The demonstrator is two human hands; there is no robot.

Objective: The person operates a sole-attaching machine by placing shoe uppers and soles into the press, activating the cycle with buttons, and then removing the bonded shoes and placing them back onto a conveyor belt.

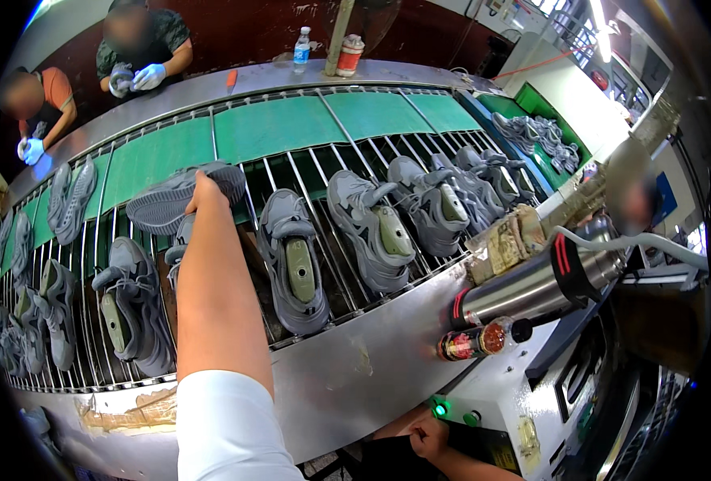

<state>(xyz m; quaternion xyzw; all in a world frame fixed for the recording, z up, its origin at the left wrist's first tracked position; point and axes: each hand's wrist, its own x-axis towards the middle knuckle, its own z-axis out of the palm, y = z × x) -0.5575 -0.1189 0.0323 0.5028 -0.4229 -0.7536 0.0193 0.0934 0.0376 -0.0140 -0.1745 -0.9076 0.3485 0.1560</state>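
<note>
My left hand (206, 191) reaches out over the metal rod conveyor and grips a grey sports shoe (163, 210). The shoe lies tipped on its side, its ribbed sole turned toward me. Just below it, a grey shoe is largely hidden by my forearm. To the right stands another grey shoe (293, 260) with a green shoe last inside. At the lower right, my right hand (429, 438) is closed, close to a machine panel with a lit green button (440, 408). Whether anything is in its fingers is hidden.
Several grey shoes line the rods (342, 293) on both sides. Beyond runs a green belt (283, 120); two gloved co-workers handle things at the far left. A steel flask (524, 293) and a small bottle (471, 343) lie at the right edge. A water bottle (301, 52) stands behind.
</note>
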